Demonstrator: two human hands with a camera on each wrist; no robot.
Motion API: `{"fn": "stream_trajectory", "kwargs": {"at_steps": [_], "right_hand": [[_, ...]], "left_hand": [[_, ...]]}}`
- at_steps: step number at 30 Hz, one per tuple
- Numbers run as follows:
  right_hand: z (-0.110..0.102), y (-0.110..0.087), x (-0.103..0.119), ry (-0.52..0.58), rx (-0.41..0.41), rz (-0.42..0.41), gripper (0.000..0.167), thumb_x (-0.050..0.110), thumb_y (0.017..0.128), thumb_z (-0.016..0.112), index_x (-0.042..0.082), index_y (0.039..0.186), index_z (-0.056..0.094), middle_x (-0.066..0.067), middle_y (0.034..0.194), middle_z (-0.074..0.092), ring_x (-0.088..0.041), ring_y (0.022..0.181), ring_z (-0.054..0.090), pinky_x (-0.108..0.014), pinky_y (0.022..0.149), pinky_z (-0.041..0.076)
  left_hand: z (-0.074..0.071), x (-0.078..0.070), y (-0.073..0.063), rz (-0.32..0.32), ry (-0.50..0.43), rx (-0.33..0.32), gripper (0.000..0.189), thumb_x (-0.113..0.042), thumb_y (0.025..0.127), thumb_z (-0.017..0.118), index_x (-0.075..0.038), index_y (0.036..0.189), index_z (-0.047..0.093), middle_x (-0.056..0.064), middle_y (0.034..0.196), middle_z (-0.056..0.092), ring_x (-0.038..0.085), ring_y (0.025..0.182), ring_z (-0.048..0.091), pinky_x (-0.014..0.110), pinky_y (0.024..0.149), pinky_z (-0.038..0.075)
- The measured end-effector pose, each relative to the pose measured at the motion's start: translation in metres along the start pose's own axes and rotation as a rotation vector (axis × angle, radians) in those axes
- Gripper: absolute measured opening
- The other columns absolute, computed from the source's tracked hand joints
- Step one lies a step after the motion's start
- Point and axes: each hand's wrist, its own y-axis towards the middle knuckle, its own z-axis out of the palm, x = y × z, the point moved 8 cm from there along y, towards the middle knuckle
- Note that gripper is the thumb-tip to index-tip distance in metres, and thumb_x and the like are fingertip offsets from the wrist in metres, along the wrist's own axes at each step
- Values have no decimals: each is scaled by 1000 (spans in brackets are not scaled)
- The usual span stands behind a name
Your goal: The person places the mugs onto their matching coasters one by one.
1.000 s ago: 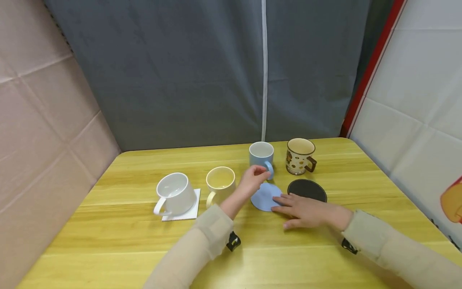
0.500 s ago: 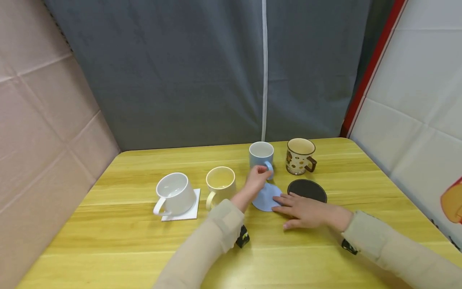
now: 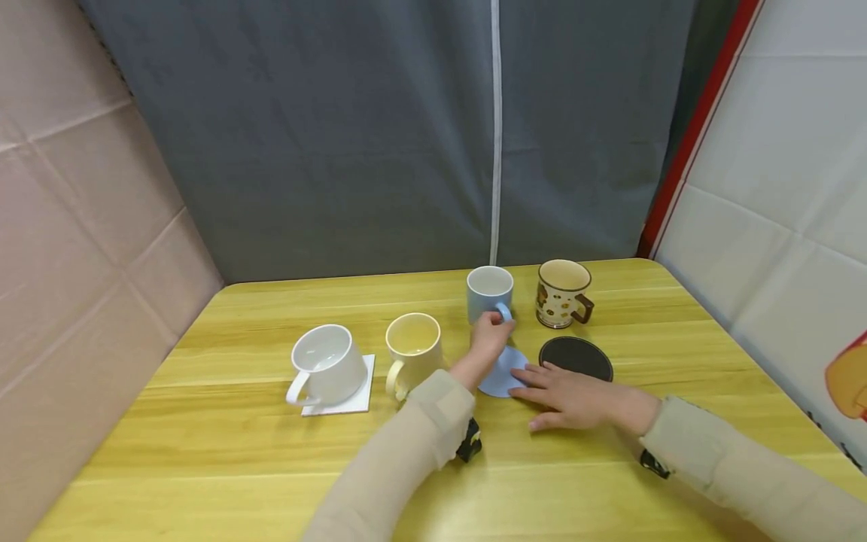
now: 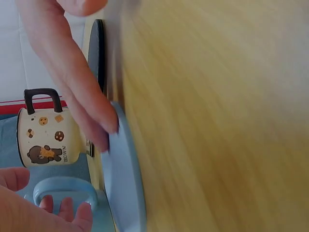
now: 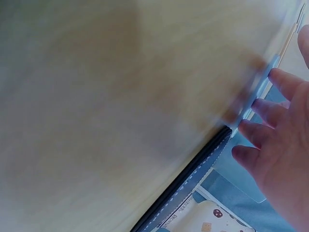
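A light blue mug (image 3: 489,289) stands upright near the back of the wooden table. My left hand (image 3: 489,336) is at its handle (image 4: 65,184), fingers loosely bent and the thumb apart from them. The left wrist view shows the fingertips over the handle's loop; whether they touch it I cannot tell. In front of the mug lies a round, light blue coaster (image 3: 500,380). My right hand (image 3: 572,395) has its fingers spread, and its fingertips touch the coaster's right edge. The right wrist view shows those fingers (image 5: 273,112) along the rim.
A round black coaster (image 3: 576,355) lies just beyond my right hand. Behind it stands a cream patterned mug (image 3: 561,301) with a brown handle. Left of my left hand are a yellow mug (image 3: 415,361) and a white mug (image 3: 332,373) on a square white coaster (image 3: 362,395).
My left hand has moved slightly right and lower at the blue mug's handle, with its forearm shifting right. My right hand and the mugs have stayed in place.
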Motion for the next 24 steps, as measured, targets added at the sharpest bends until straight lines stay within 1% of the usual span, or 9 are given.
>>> {"fn": "stream_trajectory", "kwargs": {"at_steps": [2,3,6,9,13,16,18,19,24], "right_hand": [[1,0,-1,0,0,0,61,51,92,42,9,136,44,-19,144,31,-40,132,28,-56,104,24],[1,0,-1,-1,-2,-2,61,51,91,42,9,136,44,-19,144,31,-40,132,28,-56,103,24],[1,1,-1,-5,-13,-9,61,52,91,42,9,135,44,-19,144,32,-40,131,28,-56,103,25],[1,1,-2,-9,-21,-11,62,52,91,41,9,135,44,-19,144,32,-40,131,29,-56,103,25],[1,0,-2,-3,-20,-4,62,52,91,41,9,135,44,-19,144,32,-40,131,29,-57,102,25],[0,0,-2,0,-18,-2,62,52,91,42,9,135,44,-19,144,32,-40,131,28,-56,103,25],[0,1,-1,0,-18,-3,61,51,91,43,9,135,44,-20,144,32,-40,131,28,-56,103,25],[-1,1,-1,1,-17,-4,61,51,91,43,9,135,44,-20,144,32,-40,131,28,-56,103,25],[-1,1,0,-1,-14,-6,61,50,91,43,8,135,44,-20,143,32,-41,131,28,-56,103,25]], "left_hand": [[-1,-6,-6,-9,11,-31,28,-21,84,64,-2,103,60,8,96,62,18,85,57,29,75,48],[-4,-15,-15,-61,20,-37,26,-17,84,63,0,104,60,10,97,62,20,87,57,31,78,48],[-7,-23,-23,-90,15,-78,22,-14,85,61,3,99,62,12,93,63,19,82,55,30,75,47],[-6,-22,-23,-93,2,-107,21,-15,85,62,2,96,64,9,86,62,16,75,53,27,70,47],[-6,-26,-21,-45,-1,-135,18,-16,85,62,2,87,64,4,73,56,13,65,47,23,60,42],[-5,-27,-17,7,-1,-127,17,-15,86,61,0,78,60,3,66,50,14,61,45,25,55,40],[-3,-26,-14,24,-6,-104,17,-14,86,59,-1,75,57,4,65,48,15,60,46,26,55,41],[-2,-27,-13,60,-7,-96,17,-14,86,58,-3,73,56,3,64,49,14,58,46,25,54,40],[3,-20,-9,40,-33,-31,12,-11,90,54,-4,82,58,7,74,62,16,67,54,25,61,43]]}}
